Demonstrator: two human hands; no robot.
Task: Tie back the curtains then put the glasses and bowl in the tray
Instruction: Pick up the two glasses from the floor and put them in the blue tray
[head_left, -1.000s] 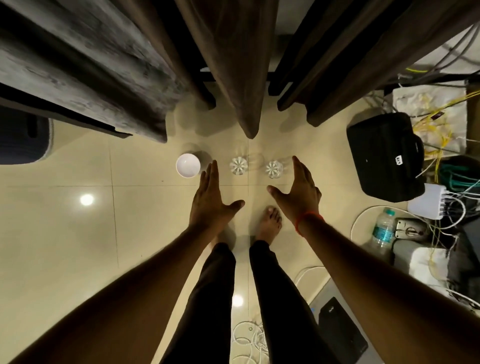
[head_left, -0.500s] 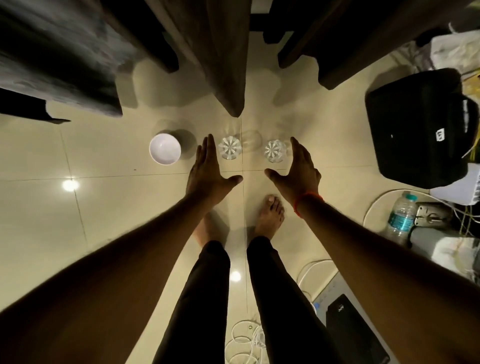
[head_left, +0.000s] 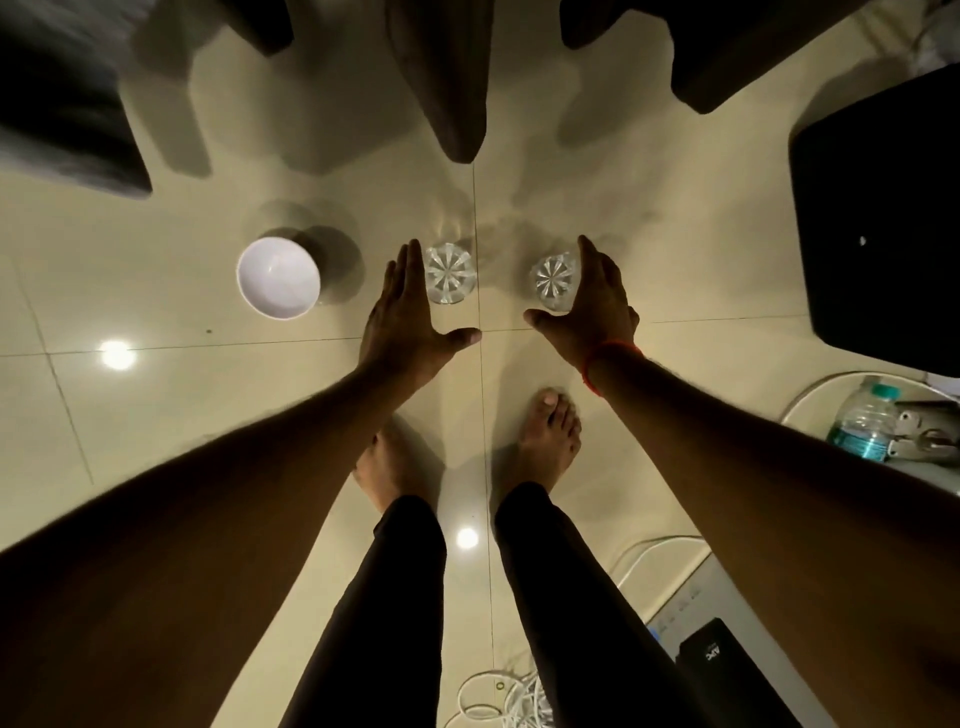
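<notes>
Two clear cut glasses stand on the cream tiled floor in front of my feet. My left hand (head_left: 410, 317) is spread flat, fingers straight, just left of the left glass (head_left: 450, 274). On the other side my right hand (head_left: 589, 306) is spread with its fingers along the right side of the right glass (head_left: 554, 279); whether they touch it I cannot tell. A white bowl (head_left: 278, 277) sits empty on the floor, left of the glasses. Dark curtain folds (head_left: 447, 78) hang above the glasses. No tray is in view.
A black bag (head_left: 883, 218) lies at the right. A plastic water bottle (head_left: 866, 421), a white cable loop and a plug adapter sit at the right edge. More white cables (head_left: 498, 696) and a black box (head_left: 722, 670) lie behind my feet.
Both hands have moved forward and down until they flank the two glasses. The view has tilted down, so the curtains have slid toward the top.
</notes>
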